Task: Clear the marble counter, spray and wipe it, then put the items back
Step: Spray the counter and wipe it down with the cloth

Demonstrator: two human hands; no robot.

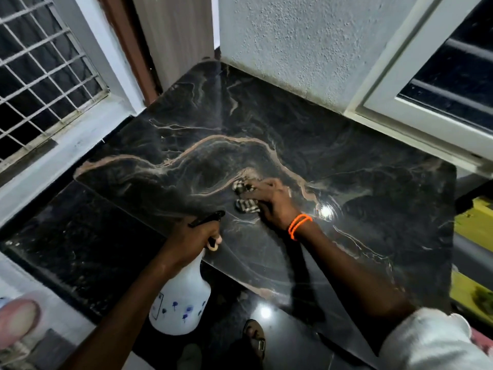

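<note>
The black marble counter (266,124) with tan veins fills the middle, its surface bare apart from a striped cloth (244,196) near the centre. The white spray bottle (184,297) hangs off the near edge, grasped at its neck by the left hand (194,236). The right hand (272,201), orange bands (299,225) at the wrist, presses on the cloth, fingers curled over it

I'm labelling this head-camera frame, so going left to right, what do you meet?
Grilled window → white spray bottle in the left hand → striped cloth under the right hand → orange wristbands → light glare on the marble counter → white-framed window.
</note>
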